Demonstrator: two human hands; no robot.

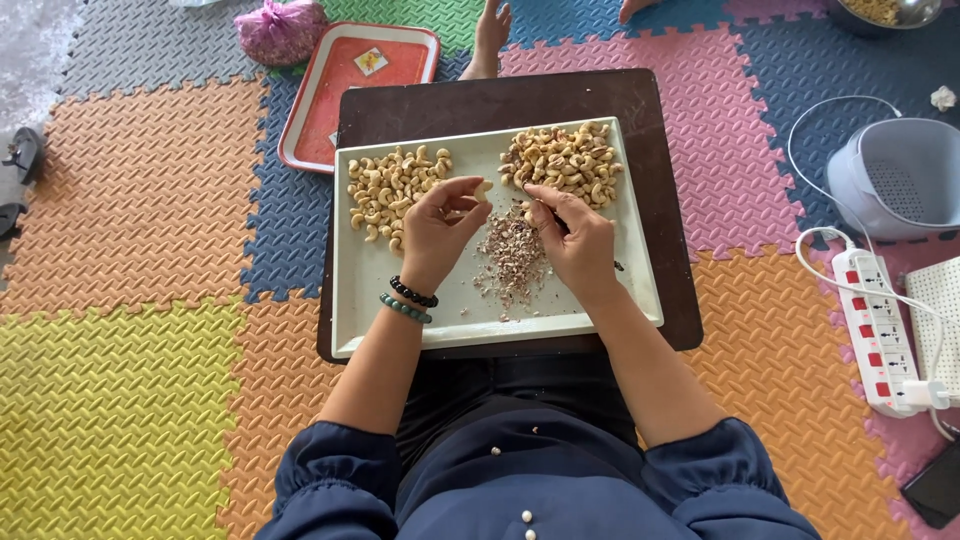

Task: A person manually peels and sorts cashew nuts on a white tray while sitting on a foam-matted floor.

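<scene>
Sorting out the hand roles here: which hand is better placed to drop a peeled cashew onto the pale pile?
Probably the left hand: it pinches a cashew beside the pale pile. The right hand sits by the unpeeled pile.

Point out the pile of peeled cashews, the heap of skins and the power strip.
peeled cashews (392, 190), head view, middle of pile.
heap of skins (512, 262), head view, heap's centre.
power strip (877, 330), head view, mid-body.
</scene>
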